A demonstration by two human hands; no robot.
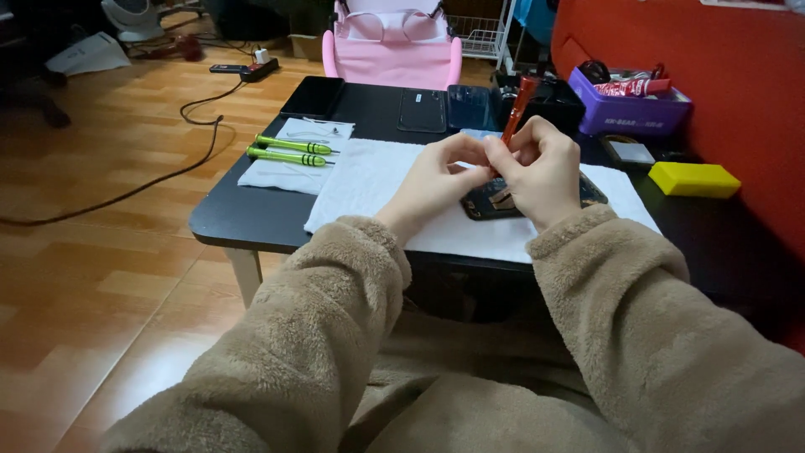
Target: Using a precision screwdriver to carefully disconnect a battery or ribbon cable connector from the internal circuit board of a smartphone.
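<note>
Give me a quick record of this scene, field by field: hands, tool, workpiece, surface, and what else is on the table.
Left hand: fingertips at the tool's lower shaft
Right hand: gripping the red screwdriver, held upright
Workpiece: dark opened device under both hands
Surface: white towel on black table
Left side: two green screwdrivers
Right side: yellow block, purple bin

Both hands (495,172) pinch an orange screwdriver (517,107) over an opened phone (490,201)

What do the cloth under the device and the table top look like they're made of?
The white cloth looks like soft terry towel: matte, faintly napped. The table top seems black laminate or painted board: smooth, with a dull sheen and rounded edge. Neither is certain.
</note>
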